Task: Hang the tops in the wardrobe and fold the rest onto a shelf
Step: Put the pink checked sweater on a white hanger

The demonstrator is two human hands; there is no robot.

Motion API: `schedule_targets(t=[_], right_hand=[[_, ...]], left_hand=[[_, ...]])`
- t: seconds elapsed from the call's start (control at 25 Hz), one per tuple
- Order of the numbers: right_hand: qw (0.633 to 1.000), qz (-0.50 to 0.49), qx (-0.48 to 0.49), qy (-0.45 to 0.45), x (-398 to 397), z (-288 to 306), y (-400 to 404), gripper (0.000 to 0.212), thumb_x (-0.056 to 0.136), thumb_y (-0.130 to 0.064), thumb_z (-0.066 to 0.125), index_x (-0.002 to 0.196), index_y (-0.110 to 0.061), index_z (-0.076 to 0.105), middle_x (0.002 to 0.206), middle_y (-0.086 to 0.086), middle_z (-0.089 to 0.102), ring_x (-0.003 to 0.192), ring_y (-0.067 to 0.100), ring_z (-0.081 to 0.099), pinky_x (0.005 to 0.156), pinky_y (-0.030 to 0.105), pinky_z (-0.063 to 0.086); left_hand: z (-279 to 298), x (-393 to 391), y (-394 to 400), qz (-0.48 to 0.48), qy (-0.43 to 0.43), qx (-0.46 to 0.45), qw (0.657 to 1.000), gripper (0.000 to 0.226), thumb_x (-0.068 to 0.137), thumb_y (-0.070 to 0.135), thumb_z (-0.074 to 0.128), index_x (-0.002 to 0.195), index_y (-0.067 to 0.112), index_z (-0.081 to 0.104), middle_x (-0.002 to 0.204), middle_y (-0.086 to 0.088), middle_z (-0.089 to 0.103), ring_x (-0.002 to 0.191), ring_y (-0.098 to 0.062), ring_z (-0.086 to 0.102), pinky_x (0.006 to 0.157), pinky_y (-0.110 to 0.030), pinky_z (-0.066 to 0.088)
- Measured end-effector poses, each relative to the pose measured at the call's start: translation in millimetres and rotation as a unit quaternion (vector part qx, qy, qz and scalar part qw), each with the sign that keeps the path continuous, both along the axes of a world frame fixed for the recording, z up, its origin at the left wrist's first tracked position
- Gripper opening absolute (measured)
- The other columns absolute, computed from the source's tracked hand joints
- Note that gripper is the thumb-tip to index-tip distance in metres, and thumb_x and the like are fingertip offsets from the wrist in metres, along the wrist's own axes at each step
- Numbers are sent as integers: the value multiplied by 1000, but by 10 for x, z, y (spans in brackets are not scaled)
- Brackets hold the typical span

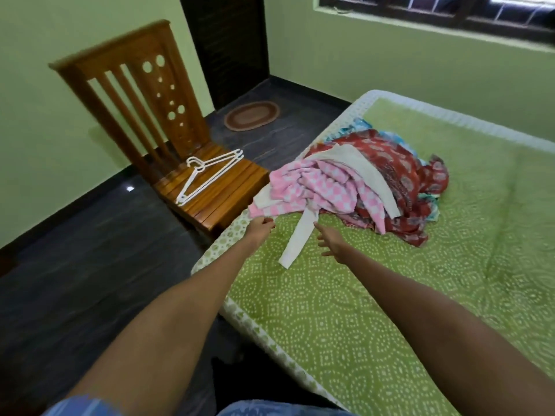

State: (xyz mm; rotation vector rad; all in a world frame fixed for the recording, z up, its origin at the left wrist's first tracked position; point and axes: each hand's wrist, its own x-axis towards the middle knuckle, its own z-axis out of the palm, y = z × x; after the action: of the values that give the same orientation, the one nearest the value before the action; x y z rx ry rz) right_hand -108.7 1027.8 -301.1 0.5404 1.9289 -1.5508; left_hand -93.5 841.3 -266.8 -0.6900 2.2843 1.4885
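Green patterned bed [390, 295] carries the heap of clothes [360, 187] near its far left corner; beside that corner stands a wooden chair [144, 115] with white hangers [207, 172]. Left hand [259, 231] pinches the heap's pink edge; right hand [332, 246] hovers, fingers spread

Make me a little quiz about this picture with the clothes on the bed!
1. True or false: the white hangers lie on the wooden chair.
2. Which garment is on top of the clothes pile? A) the pink checked cloth B) a black coat C) a yellow towel
3. Fill in: the left hand is at the edge of the ____ cloth, and the right hand reaches, fingers spread, beside the white strip on the green bedspread.

Key: 1 true. 2 A. 3 pink checked.
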Motion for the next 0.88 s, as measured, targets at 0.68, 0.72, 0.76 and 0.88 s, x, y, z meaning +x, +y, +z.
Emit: schedule_targets(t=[0.68, 0.72, 0.76, 0.88], right_hand=[[917, -392, -1, -68, -2451, -1511, -79, 51, 92, -11, 54, 135, 4, 34, 118, 15, 53, 107, 28, 54, 86, 33, 46], [899, -433, 21, -56, -2607, -1644, 25, 66, 87, -11, 62, 140, 2, 26, 122, 10, 49, 111, 24, 51, 90, 29, 43], [883, -465, 34, -45, -2741, -1791, 130, 85, 79, -13, 71, 143, 0, 18, 128, 6, 42, 117, 22, 46, 98, 28, 41], [851, -520, 18, -67, -2975, -2262, 380, 117, 56, -26, 86, 145, -9, 13, 138, 5, 40, 119, 23, 47, 101, 42, 44]], left_hand=[[-1748, -2822, -43, -230, -65, -4, 971, 36, 94, 8, 46, 130, 4, 47, 134, -11, 50, 121, -23, 47, 88, -22, 37], [-1860, -2930, 6, -225, -59, 7, 972, 36, 94, 7, 45, 130, 3, 47, 134, -11, 50, 121, -23, 47, 87, -21, 36], [-1953, -3018, 55, -224, -55, 14, 973, 36, 93, 5, 45, 129, 2, 47, 134, -11, 50, 121, -23, 47, 88, -21, 37], [-2184, -3178, 192, -238, -40, 23, 970, 36, 92, 5, 48, 128, 2, 48, 133, -11, 51, 123, -22, 47, 93, -23, 39]])
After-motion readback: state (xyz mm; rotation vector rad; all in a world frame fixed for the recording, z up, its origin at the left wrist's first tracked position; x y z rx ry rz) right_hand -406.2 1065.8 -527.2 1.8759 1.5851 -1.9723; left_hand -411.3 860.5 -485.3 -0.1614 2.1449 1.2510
